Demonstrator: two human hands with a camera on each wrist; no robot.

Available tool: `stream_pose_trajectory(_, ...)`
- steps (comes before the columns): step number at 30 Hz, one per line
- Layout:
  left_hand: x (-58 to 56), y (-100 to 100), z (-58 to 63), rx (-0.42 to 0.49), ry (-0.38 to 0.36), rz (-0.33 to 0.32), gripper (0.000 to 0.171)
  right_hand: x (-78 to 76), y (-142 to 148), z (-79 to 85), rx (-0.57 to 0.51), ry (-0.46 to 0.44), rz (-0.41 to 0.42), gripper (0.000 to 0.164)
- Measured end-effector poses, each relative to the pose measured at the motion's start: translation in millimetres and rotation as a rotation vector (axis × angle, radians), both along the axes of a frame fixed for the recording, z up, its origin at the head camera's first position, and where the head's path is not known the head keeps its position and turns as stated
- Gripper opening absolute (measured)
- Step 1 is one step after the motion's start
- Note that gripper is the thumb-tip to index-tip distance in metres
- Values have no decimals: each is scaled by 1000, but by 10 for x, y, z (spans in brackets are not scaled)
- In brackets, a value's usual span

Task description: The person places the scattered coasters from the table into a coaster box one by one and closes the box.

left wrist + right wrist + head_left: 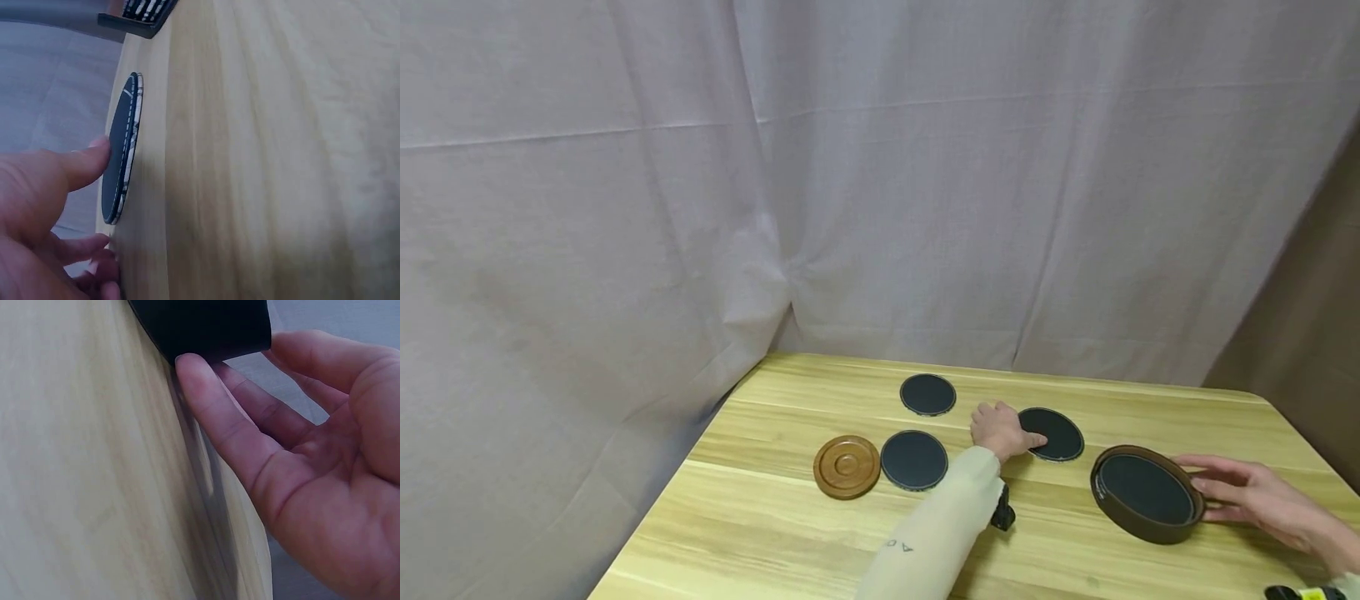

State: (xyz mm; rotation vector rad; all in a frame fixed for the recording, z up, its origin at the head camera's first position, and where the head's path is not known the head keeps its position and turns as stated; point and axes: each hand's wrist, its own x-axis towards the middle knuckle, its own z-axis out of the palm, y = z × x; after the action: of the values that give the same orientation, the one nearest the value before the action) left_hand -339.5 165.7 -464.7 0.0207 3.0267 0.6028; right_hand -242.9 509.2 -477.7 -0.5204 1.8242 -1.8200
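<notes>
My left hand (1000, 429) is over the table, its thumb touching the top of a round black coaster (1052, 434) that lies flat. In the left wrist view the other fingers (103, 269) are beside that coaster, apart from it, and its stitched edge shows. At the right, my right hand (1255, 496) holds the side of a round dark brown coaster holder (1150, 529), thumb and fingers around its wall. Inside the holder lies another black coaster (1146, 490). The right wrist view shows only part of the holder's dark wall (212, 328) at the fingertips.
Two more black coasters (928, 394) (914, 460) lie flat left of my left hand. A round wooden coaster (847, 467) with ring grooves lies beside the nearer one. The wooden table (737, 517) meets a grey curtain (925, 208) at the back.
</notes>
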Motion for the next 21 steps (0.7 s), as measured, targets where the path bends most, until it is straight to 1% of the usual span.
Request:
stream_pose_trajectory(2,13,44,8,-78,-16,7,69,7,-2,-5,-7,3,5,51)
stream_pose_trajectory(3,12,68,8,-92,-27,14,69,10,-2,-6,-11,4,7,51)
stream_pose_trajectory(5,10,112,5,-104,-38,40,68,10,-5,-5,-16,9,7,50)
stream_pose_trajectory(8,-1,156,5,-89,-52,67,68,-2,-8,10,-17,7,5,50)
stream_pose_trajectory(12,4,177,5,-12,-47,76,69,-16,-4,20,-18,5,11,50)
stream_pose_trajectory(16,44,171,2,101,-8,60,66,-16,7,13,-14,10,9,50)
stream_pose_trajectory(21,80,134,-11,255,32,63,54,-6,7,-3,0,24,-2,50)
